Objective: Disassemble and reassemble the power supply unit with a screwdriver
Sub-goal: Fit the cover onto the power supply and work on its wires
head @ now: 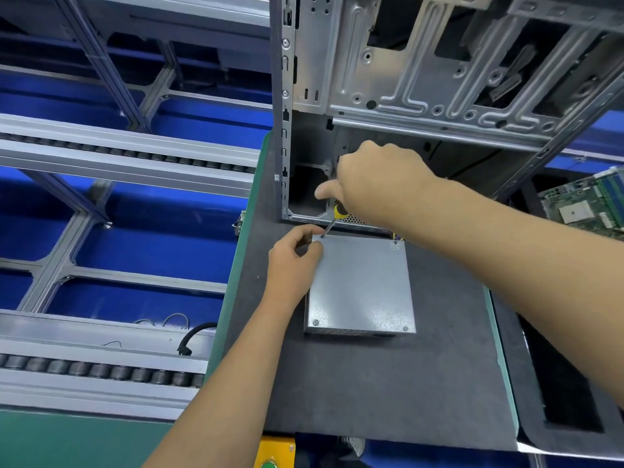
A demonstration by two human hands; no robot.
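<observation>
On the left side of the picture there are grey metal rails (128, 153) with little rollers, and blue underneath. Next comes the dark mat (388, 383) in the lower middle, which gives the work a soft, flat place to lie. The left hand (293, 255) sits at the top left corner of the grey power supply unit (363, 285), with its fingers curled close together and pressing on that corner, probably so the box does not slide. The box lies flat in the middle of the picture, just below the open computer case (422, 79). Screws show at its two near corners and its top right corner. The right hand (374, 180) comes in from the right and is closed around the handle of the screwdriver (332, 221), with its yellow and black grip. The thin tip points down into the top left corner, where a screw probably sits. At the far right edge lies a green circuit board (587, 204).
</observation>
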